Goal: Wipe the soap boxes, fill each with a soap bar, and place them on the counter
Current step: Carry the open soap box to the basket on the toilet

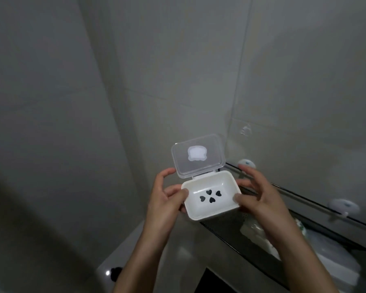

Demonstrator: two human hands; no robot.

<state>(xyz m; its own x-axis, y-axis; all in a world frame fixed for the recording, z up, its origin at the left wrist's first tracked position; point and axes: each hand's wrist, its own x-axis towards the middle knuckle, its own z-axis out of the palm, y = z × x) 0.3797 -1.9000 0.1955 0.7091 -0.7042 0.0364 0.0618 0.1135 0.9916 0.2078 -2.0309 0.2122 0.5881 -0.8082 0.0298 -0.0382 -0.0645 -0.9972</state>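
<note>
Both hands hold one white soap box (211,195) up in the air before a grey tiled wall. Left hand (165,197) pinches its left end, thumb on the rim; right hand (256,195) grips the right end, upper fingers spread loose. Clear lid (198,158) stands open, hinged at the far edge. Box is empty, four heart-shaped holes in its floor. Dark mesh shelf (226,227) lies below right, holding pale items, blurred.

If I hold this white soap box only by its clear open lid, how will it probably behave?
The soap box looks like thin plastic and holds no soap, so it is probably light. The clear lid joins at one narrow hinge, so it would likely flex. Both hands now grip the base.
</note>
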